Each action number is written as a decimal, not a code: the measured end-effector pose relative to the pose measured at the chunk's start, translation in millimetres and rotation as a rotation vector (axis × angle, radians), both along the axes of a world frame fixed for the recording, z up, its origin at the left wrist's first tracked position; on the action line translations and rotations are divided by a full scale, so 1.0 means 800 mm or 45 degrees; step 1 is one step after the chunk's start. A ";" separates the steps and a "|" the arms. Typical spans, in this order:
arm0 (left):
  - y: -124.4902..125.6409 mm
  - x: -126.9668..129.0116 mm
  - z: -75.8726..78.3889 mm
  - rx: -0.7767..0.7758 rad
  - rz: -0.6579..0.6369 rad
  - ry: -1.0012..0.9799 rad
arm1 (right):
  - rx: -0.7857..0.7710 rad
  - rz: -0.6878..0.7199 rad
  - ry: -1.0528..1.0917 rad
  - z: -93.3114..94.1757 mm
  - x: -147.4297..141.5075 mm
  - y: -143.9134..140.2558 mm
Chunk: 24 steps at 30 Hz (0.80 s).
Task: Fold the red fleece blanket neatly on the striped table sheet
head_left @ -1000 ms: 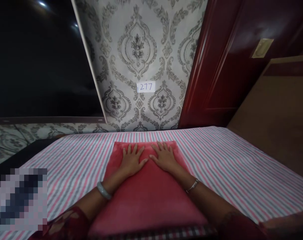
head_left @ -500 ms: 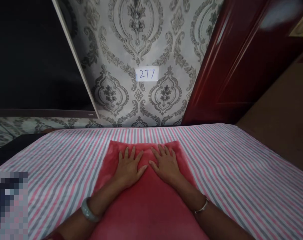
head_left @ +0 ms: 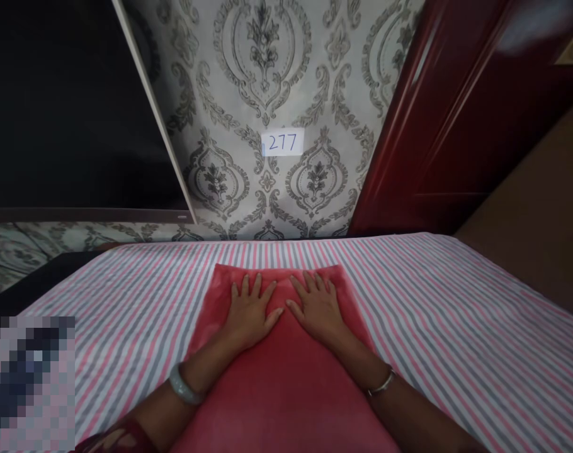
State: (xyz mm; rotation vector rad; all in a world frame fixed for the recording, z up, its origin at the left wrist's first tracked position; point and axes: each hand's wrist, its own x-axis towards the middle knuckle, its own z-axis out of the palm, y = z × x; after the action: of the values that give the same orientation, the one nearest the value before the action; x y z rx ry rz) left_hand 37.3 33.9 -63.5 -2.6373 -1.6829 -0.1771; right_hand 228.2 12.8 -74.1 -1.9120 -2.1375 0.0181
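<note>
A red cloth (head_left: 286, 377) lies spread over the striped sheet, its far edge toward the wall and its near end running out of the bottom of the view. My left hand (head_left: 249, 311) rests flat on the cloth's far part, fingers spread and pointing away from me. Beside it, my right hand (head_left: 317, 308) also lies flat on the cloth with its fingers apart. A small gap separates the two thumbs. Neither hand grips anything. A pale bangle (head_left: 185, 385) circles my left wrist, and a thin silver bangle (head_left: 383, 384) my right.
The pink, grey and white striped sheet (head_left: 447, 327) covers the surface under the cloth. Behind it stands a patterned wall with a paper label (head_left: 283, 142) reading 277. A dark screen (head_left: 73, 113) is at the left, a dark red door (head_left: 437, 126) at the right. The lower left corner is pixelated.
The view has shifted slightly, so the scene appears a little farther right. Both hands stay flat on the red cloth in nearly the same place.
</note>
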 end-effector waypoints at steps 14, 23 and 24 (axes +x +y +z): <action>0.020 -0.062 0.056 0.194 0.118 -0.396 | 0.153 -0.181 0.431 0.022 0.084 0.007; 0.033 -0.133 0.054 -0.665 0.543 -1.391 | -0.190 -0.365 1.078 -0.012 0.146 0.007; 0.033 -0.130 0.053 -0.739 0.551 -1.516 | -0.177 -0.346 1.114 -0.013 0.144 0.009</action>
State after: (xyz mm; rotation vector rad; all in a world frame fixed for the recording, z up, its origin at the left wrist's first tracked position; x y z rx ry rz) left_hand -66.9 59.9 -21.0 -2.4753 -2.9053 -1.7542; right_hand 343.8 19.6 -84.7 -1.7642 -1.3112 0.8031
